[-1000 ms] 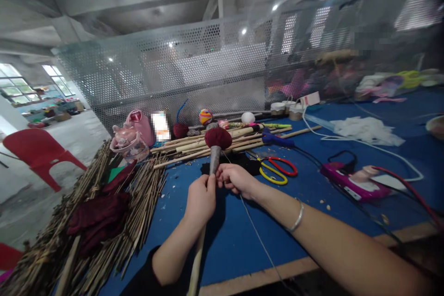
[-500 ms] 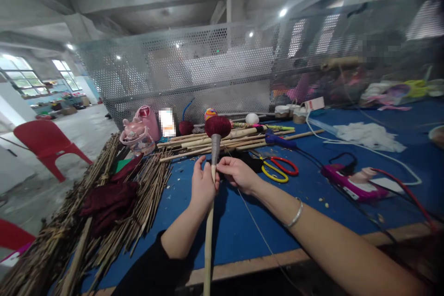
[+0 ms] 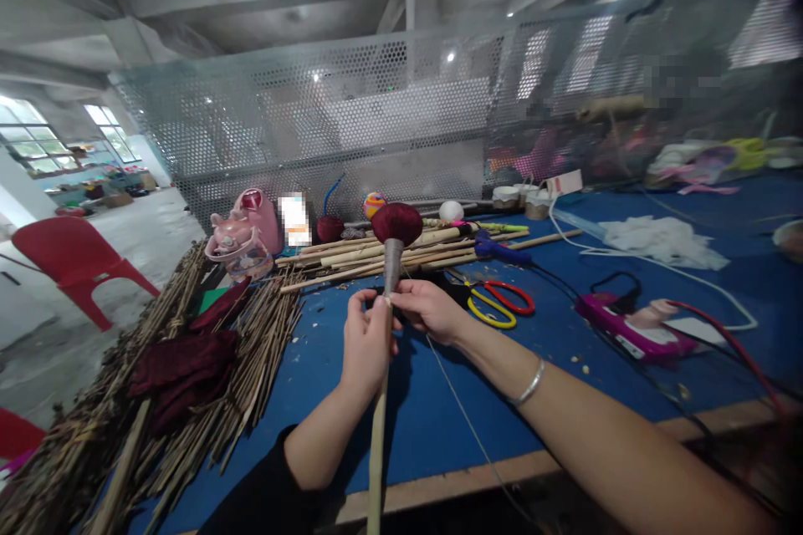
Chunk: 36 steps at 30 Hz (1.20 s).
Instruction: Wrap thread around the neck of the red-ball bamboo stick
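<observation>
A pale wooden stick (image 3: 377, 451) rises from the bottom edge, topped by a dark red cloth ball (image 3: 397, 223). Grey thread (image 3: 392, 263) is wound round the neck below the ball. My left hand (image 3: 367, 343) is closed round the stick just under the winding. My right hand (image 3: 430, 309) pinches at the lower end of the winding, its fingertips touching the stick; what exactly they grip is too small to make out. A loose grey thread (image 3: 462, 410) trails from beneath my right hand past the table's front edge.
Scissors (image 3: 495, 303) with red and yellow handles lie right of my hands, near a blue glue gun (image 3: 502, 251) and a purple power strip (image 3: 633, 330). Wooden sticks (image 3: 351, 261) lie behind. Thin twigs (image 3: 251, 368) and dark red cloth (image 3: 181, 372) cover the left side.
The view has shifted slightly. My left thumb has moved up the stick to the lower end of the winding, close to my right fingertips. Both hands remain at the stick.
</observation>
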Each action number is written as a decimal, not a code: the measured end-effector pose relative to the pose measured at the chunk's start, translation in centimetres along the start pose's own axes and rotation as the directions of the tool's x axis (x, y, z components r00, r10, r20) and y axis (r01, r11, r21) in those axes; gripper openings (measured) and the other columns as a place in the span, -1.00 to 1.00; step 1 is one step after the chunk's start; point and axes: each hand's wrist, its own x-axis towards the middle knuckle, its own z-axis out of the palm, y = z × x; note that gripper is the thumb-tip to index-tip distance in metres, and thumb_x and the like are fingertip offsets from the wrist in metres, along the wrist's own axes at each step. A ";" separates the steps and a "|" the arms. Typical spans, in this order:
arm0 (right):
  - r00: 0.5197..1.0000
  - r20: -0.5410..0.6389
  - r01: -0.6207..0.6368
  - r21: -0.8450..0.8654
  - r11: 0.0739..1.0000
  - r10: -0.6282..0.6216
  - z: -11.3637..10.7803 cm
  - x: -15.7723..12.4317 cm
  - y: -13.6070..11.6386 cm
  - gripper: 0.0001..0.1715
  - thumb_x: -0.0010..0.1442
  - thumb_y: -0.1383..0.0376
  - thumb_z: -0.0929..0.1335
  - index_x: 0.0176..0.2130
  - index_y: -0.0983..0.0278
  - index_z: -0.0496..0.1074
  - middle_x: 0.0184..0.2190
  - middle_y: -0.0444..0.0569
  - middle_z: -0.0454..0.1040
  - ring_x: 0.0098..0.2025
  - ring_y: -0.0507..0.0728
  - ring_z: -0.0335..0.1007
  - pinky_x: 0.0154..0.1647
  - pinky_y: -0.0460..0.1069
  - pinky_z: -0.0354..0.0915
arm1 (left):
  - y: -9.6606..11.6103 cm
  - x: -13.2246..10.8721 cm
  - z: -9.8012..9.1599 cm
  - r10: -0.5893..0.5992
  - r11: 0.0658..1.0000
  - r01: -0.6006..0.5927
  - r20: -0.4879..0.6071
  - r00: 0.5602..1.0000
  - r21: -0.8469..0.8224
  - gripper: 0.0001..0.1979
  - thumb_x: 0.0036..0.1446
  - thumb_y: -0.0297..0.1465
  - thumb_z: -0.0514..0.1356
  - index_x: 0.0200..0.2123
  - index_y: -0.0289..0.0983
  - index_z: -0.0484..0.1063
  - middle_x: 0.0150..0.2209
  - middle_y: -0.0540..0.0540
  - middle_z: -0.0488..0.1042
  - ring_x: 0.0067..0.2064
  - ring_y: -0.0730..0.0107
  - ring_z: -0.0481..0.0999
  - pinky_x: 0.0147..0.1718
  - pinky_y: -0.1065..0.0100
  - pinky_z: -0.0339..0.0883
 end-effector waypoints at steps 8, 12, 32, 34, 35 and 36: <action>1.000 -0.018 -0.011 0.006 1.000 0.011 -1.3 0.4 0.4 -0.71 0.03 0.15 0.36 -0.37 0.34 0.31 -0.79 -0.35 -0.03 -0.77 -0.14 -0.30 -0.80 -0.17 -0.32 | -0.6 0.4 -0.1 -0.065 0.995 0.064 0.008 0.998 0.082 -0.71 -0.05 -0.21 0.19 -0.35 -0.26 0.21 -0.68 0.13 0.32 -0.76 0.59 0.21 -0.79 0.54 0.03; 0.998 0.057 -0.030 0.127 0.991 0.023 -1.4 0.3 0.4 -0.66 0.01 0.17 0.38 -0.26 0.35 0.34 -0.77 -0.36 -0.08 -0.74 -0.14 -0.33 -0.77 -0.19 -0.35 | -0.1 0.0 0.2 -0.083 0.994 0.089 0.099 0.992 -0.057 -0.68 -0.02 -0.17 0.16 -0.34 -0.29 0.22 -0.62 0.07 0.38 -0.76 0.61 0.22 -0.81 0.55 0.03; 0.994 0.038 -0.103 0.084 0.991 0.100 -1.1 0.5 0.9 -0.67 -0.01 0.17 0.39 -0.29 0.33 0.31 -0.75 -0.33 0.06 -0.75 -0.16 -0.29 -0.77 -0.20 -0.35 | -0.3 0.3 -0.1 -0.107 0.989 0.107 0.005 0.994 -0.098 -0.71 -0.03 -0.24 0.18 -0.31 -0.35 0.29 -0.53 0.01 0.41 -0.72 0.65 0.22 -0.81 0.57 0.05; 0.994 0.047 -0.103 0.088 0.991 0.099 -1.4 0.5 1.1 -0.66 0.00 0.17 0.38 -0.26 0.33 0.32 -0.72 -0.29 0.15 -0.75 -0.16 -0.24 -0.77 -0.20 -0.34 | -0.1 0.3 0.0 -0.112 0.986 0.115 0.030 0.993 -0.123 -0.70 -0.03 -0.23 0.17 -0.33 -0.36 0.29 -0.52 -0.01 0.42 -0.72 0.65 0.24 -0.80 0.56 0.07; 0.995 0.045 -0.096 0.089 0.991 0.092 -1.5 0.5 1.2 -0.67 0.00 0.18 0.38 -0.27 0.33 0.32 -0.72 -0.28 0.17 -0.75 -0.16 -0.22 -0.78 -0.20 -0.33 | -0.1 0.3 0.1 -0.114 0.983 0.119 0.045 0.992 -0.138 -0.69 -0.03 -0.22 0.17 -0.33 -0.36 0.29 -0.51 -0.02 0.42 -0.72 0.65 0.25 -0.79 0.56 0.08; 0.996 0.040 -0.087 0.094 0.992 0.084 -1.5 0.5 1.2 -0.68 0.00 0.18 0.39 -0.30 0.34 0.31 -0.73 -0.28 0.15 -0.75 -0.16 -0.21 -0.78 -0.21 -0.33 | -0.1 0.3 0.2 -0.120 0.980 0.129 0.065 0.991 -0.151 -0.68 -0.03 -0.21 0.17 -0.33 -0.36 0.29 -0.51 -0.02 0.43 -0.71 0.64 0.27 -0.79 0.56 0.08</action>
